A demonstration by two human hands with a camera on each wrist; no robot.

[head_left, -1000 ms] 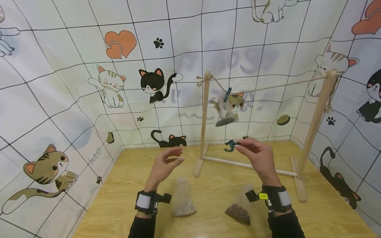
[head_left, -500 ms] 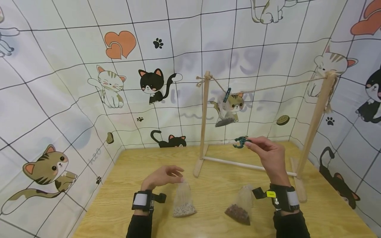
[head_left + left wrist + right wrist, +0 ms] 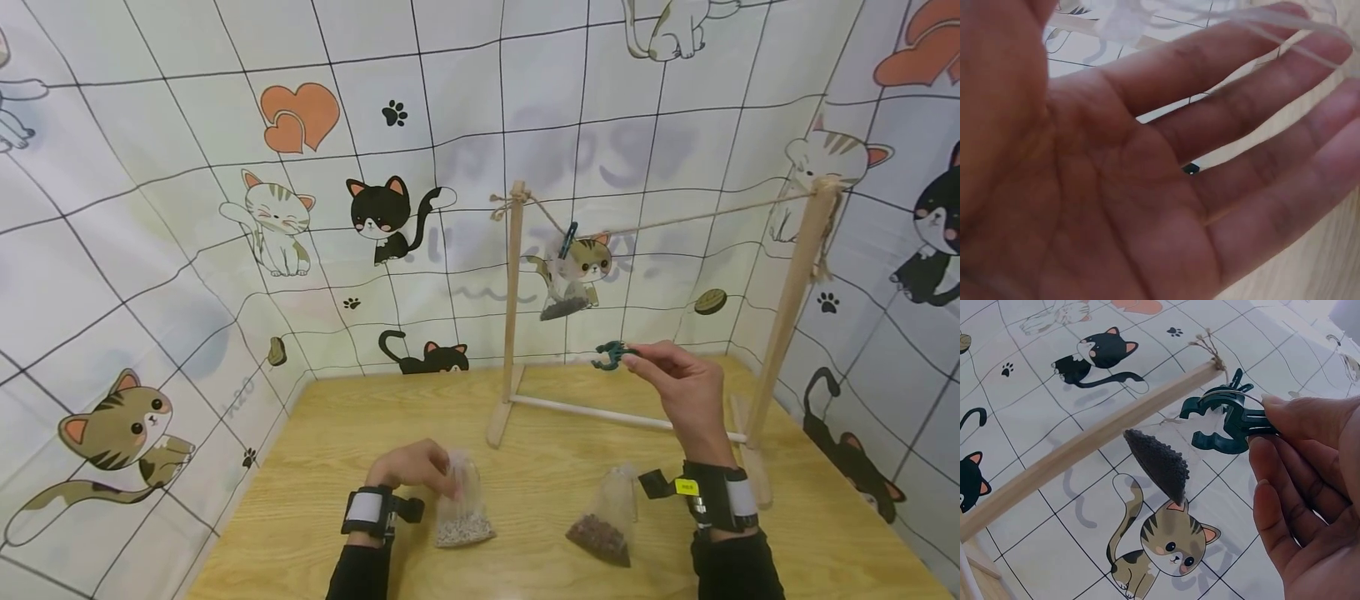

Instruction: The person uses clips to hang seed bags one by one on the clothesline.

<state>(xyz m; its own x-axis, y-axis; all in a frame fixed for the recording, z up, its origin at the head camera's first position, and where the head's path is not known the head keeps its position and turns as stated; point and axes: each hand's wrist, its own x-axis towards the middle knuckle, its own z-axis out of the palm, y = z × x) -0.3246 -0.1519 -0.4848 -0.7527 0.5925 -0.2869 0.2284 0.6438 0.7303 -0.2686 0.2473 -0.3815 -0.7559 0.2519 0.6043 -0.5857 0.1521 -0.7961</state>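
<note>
My left hand (image 3: 415,468) is at the side of a clear plastic bag (image 3: 463,527) holding white gravel, standing on the table. In the left wrist view its fingers (image 3: 1229,119) are nearly straight, with clear plastic (image 3: 1285,28) across the fingertips. Raised over the table, my right hand (image 3: 686,396) pinches the handles of a dark green plastic clip (image 3: 1225,445) between thumb and fingers. The clip's curved jaws stand apart with nothing between them. Another bag (image 3: 600,537), with reddish-brown stones, sits on the table to the left of the right forearm.
Behind the hands stands a wooden frame (image 3: 512,300) with a sagging rope (image 3: 708,215) tied between its posts. A second green clip (image 3: 567,240) on the rope holds a bag of dark grains (image 3: 564,308). A white rod (image 3: 585,413) joins the frame's feet. A cat-print sheet hangs behind.
My left hand has come down from above the table to the side of the white-gravel bag. My right hand has shifted right with the clip, whose jaws now stand wider apart.
</note>
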